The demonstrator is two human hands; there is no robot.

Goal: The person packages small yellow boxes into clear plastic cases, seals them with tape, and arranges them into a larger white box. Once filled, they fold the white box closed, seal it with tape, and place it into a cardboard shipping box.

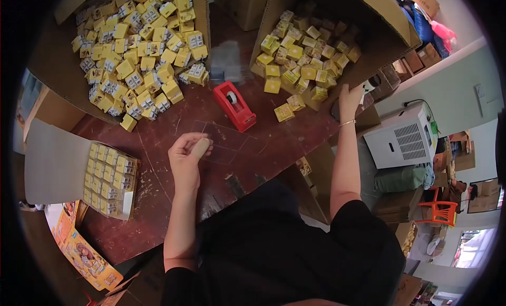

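My left hand [185, 157] is above the red-brown table, its fingers curled in toward the thumb. A pale beige cover, perhaps a finger cot, shows at the thumb; whether anything else is pinched there I cannot make out. Just beyond it lies a red tape dispenser [234, 107]. My right hand [350, 101] is stretched out to the right table edge, fingers closed, beside the right carton. Against its fingers is a white cylindrical thing with a black end [372, 82]; the grip is partly hidden. Two small yellow boxes [284, 112] lie on the table left of this hand.
A big carton [205, 42] at the far left spills many yellow-and-white little boxes [132, 58]. Another carton [377, 21] holds yellow boxes [305, 53]. An open display box [129, 200] with rows of small boxes stands at left. A white appliance [403, 137] stands right.
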